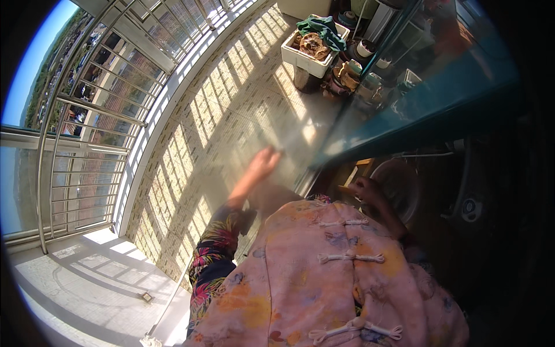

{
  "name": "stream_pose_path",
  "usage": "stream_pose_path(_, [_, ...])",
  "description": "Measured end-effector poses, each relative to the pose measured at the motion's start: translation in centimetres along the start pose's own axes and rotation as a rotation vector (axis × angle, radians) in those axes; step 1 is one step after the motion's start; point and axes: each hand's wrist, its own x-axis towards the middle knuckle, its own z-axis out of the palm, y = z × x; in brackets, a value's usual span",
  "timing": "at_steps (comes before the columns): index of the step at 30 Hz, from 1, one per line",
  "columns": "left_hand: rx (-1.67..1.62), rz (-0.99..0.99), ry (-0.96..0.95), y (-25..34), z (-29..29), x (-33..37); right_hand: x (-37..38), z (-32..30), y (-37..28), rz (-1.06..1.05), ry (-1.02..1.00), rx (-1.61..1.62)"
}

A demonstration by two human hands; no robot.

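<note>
Left hand hovers over tiled floor, right hand beside basin

A pink top, mottled orange and grey-blue, has pale cord closures down its front. The dark left sleeve carries pink and yellow leafy streaks.

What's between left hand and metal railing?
Head view: beyond the left hand, bare, sun-striped tile floor, then a white curb beside the metal railing.
</note>
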Motion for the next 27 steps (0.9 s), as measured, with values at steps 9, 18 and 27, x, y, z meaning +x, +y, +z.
stream_pose_path(9, [0.023,-0.498,-0.201,2.1,2.9,-13.7,0.8,-5.8,15.8,-0.106,-0.088,0.109])
stream_pose_path(18, [0.067,-0.747,-0.069,4.6,4.4,-25.6,-3.8,-4.0,19.4,0.012,-0.232,0.019])
stream_pose_path(27, [0.339,-0.902,0.115,4.6,4.7,-35.6,-4.3,-2.3,17.0,-0.204,-0.39,-0.018])
